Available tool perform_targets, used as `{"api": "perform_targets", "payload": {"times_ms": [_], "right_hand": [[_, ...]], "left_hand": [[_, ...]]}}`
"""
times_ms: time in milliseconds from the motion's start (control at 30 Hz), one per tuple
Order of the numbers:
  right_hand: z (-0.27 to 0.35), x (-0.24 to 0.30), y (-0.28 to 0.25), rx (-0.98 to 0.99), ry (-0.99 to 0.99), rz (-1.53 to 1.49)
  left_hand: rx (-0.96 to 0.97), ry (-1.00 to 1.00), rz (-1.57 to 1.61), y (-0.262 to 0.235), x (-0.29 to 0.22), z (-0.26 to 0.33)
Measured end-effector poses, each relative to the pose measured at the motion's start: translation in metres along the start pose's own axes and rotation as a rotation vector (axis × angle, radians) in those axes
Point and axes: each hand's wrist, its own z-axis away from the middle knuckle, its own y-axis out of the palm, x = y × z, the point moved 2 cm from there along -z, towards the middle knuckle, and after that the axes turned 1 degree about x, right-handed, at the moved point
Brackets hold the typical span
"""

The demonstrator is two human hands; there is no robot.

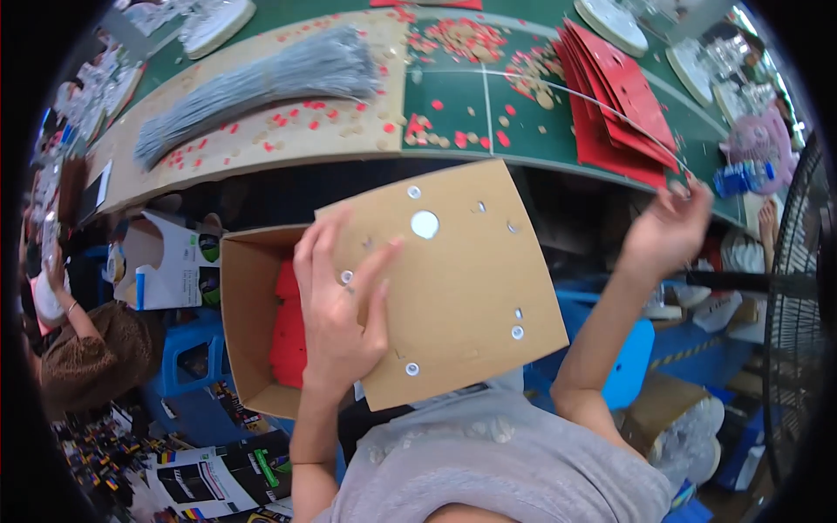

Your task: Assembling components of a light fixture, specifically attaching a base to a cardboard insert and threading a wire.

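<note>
A square brown cardboard panel (462, 288) lies tilted in front of my body, with one large round hole and several small holes, some ringed in white. My left hand (336, 301) rests on its left part, fingers spread and stretched out. Off to the right, my raised right hand (671, 231) pinches one end of a long thin grey wire (602, 106). The wire arcs leftward over red folded sheets (615, 96) on the table. Under the panel's left side, an open cardboard box (253, 305) holds red pieces (288, 340).
A bundle of grey wires (261, 83) lies on a beige board (349, 131) at the table's left. Red and tan cutouts (462, 39) scatter over the green tabletop (453, 91). A fan (793, 288) stands at right, near a blue bottle (745, 179). Another person's arm (74, 309) shows far left.
</note>
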Motion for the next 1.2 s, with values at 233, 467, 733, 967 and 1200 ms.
{"api": "perform_targets", "payload": {"times_ms": [233, 467, 733, 967, 1200], "right_hand": [[-0.002, 0.269, -0.127, -0.082, -0.113, -0.181], [0.029, 0.317, -0.178, 0.351, 0.398, -0.503], [0.100, 0.215, -0.048, 0.670, -0.436, 0.434], [0.140, 0.105, 0.004, 1.347, -0.060, 1.081], [0.134, 0.085, -0.002, 1.494, -0.265, 1.096]], "left_hand": [[0.246, 0.368, 0.019, 0.002, -0.005, -0.013], [0.457, 0.319, -0.165, -0.015, -0.044, 0.001], [0.560, 0.436, -0.046, 0.001, -0.054, 0.018], [0.593, 0.435, -0.040, 0.004, -0.055, 0.019], [0.599, 0.434, -0.037, 0.001, -0.054, 0.018]]}}
